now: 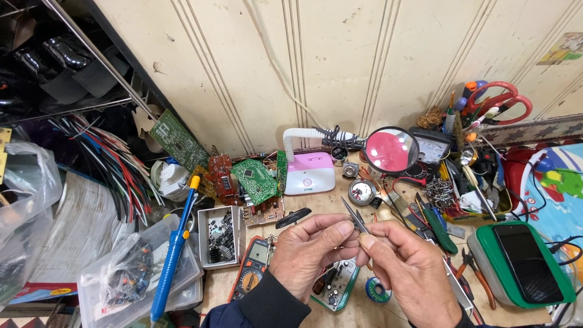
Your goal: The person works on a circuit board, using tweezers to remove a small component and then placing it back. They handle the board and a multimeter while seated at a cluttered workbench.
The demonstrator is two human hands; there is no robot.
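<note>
Head cam: 1 pair of metal tweezers (354, 217) sits at frame centre, above the bench, tips up-left, pinched between both hands. Left hand (306, 250) closed w/ thumb + forefinger on the tweezers' left side; right hand (405, 266) closed on them from the right, fingertips narrow around the shaft. Can't tell if anything is held in the tips. Just below the hands: 1 small green-edged circuit board (335, 285) w/ components, and 1 small blue-green solder spool (377, 290). Left of the wrists, 1 orange multimeter (251, 270) w/ grey screen. Further left: 1 open grey box of dark small parts (220, 235), 1 blue desoldering pump (173, 255) w/ yellow tip lying across 1 clear plastic tub (182, 285) that holds 1 bag of tiny parts (124, 273). Behind the hands: 1 pink-and-white lamp base (308, 172), 1 round magnifier (392, 149) showing pink, 1 round tin (362, 192). Loose boards: 3 green, 1 leaning on the wall (178, 141), 1 by the lamp (255, 180), plus a narrow one on edge (281, 170). Right side: 1 pair of red-handled scissors (501, 100) in a tool cluster, 1 green screwdriver (438, 228), 1 dark phone (527, 262) on a green-rimmed case (486, 267). Labels: 1 small colourful sticker (562, 48) on the cream wall, top right; 1 yellow-red label strip (51, 291) at bottom left.
</note>
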